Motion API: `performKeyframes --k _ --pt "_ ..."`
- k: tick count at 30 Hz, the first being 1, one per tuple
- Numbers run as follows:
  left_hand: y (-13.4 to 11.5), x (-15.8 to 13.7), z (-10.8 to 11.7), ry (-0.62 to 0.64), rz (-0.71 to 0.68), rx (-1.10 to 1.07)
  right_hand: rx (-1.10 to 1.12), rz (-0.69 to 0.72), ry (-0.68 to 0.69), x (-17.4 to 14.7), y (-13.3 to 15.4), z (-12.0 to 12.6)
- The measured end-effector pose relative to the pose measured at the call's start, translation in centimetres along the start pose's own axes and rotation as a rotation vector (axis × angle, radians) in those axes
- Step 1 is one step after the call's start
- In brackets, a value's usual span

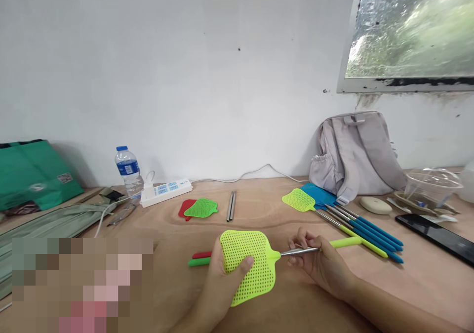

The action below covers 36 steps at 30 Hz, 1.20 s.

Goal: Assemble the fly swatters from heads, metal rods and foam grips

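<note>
A yellow-green fly swatter (255, 283) lies across both my hands in front of me. My left hand (218, 286) is closed around its perforated head, thumb on top. The fingers of my right hand (328, 269) are closed on the metal rod, and the swatter's handle (344, 242) shows beyond them to the right. Behind my left hand lie a red handle (202, 255) and a green handle (199, 262), partly hidden. Farther back, a green swatter head (202, 208) overlaps a red swatter head (186, 207). Two metal rods (231, 206) lie beside them.
At right lie several blue swatters (374, 229) and another yellow-green swatter (298, 199). Beyond are a grey backpack (355, 150), a pale oval case (375, 205), a phone (437, 234) and a plastic container (431, 185). A power strip (166, 192) and water bottle (128, 167) stand at left.
</note>
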<state>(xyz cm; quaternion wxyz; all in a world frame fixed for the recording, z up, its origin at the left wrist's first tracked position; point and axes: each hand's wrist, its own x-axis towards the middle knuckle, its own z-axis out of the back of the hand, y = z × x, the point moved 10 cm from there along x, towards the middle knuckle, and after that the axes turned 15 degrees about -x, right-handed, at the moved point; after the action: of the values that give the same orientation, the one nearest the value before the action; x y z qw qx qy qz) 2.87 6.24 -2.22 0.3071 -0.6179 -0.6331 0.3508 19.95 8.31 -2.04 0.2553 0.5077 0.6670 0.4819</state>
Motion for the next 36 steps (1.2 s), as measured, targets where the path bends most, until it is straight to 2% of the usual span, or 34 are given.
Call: performKeyframes --k 5,10,17,27,32,34,36 --pt "-0.2 -0.3 0.0 -0.003 0.018 0.023 0.000 -0.019 0.040 -0.2 -0.4 -0.5" --pt "-0.1 -0.5 -0.2 0.023 0.042 0.027 -0.056 -0.126 0.152 -0.2 -2.6 -0.7" --pt "-0.9 -1.3 -0.2 -0.017 -0.044 0.037 -0.032 -0.151 0.261 -0.7 -3.2 -1.5" --pt "-1.5 -1.4 -0.5 0.002 -0.095 0.071 -0.142 -0.152 0.234 -0.9 -3.3 -1.2" --pt "-2.7 -0.3 -0.4 0.036 -0.095 0.217 -0.207 -0.159 0.196 -0.6 -3.2 -1.4" --pt "-3.8 0.4 0.2 0.024 -0.146 0.319 -0.259 -0.176 0.166 -0.5 -3.3 -1.3" --pt "-5.6 0.8 0.9 -0.009 -0.294 0.462 -0.299 -0.182 0.117 -0.4 -3.2 -1.0"
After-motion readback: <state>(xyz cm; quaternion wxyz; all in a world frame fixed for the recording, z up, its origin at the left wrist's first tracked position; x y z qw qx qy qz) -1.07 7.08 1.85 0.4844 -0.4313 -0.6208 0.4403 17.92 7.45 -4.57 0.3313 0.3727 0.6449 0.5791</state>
